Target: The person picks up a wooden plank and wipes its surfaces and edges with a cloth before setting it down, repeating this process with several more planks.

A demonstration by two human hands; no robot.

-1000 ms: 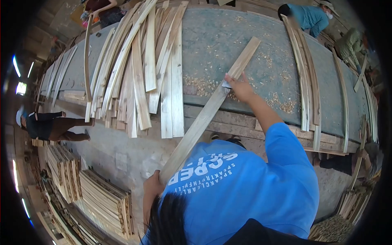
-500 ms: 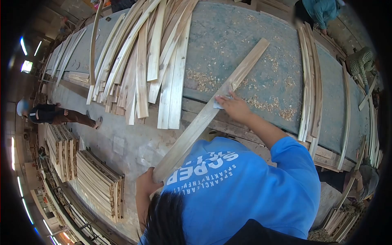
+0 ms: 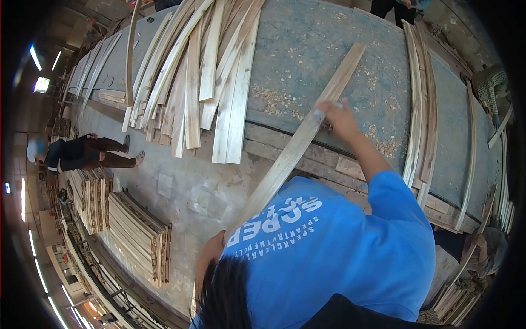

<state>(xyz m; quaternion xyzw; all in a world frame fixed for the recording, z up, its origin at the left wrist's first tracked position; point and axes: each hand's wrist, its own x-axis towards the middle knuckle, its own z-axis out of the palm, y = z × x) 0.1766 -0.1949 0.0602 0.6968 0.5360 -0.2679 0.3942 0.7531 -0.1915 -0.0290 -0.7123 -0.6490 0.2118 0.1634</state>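
A long plank slants from the near left up onto the grey-blue table, its far end lying on the top. The left hand wraps around its near end. The right hand lies on the plank at the table's near edge, blurred, so its grip cannot be told. Pale shavings litter the top. A heap of slats overhangs the edge at left, and curved strips lie at right. Stacked slats stand on the concrete floor.
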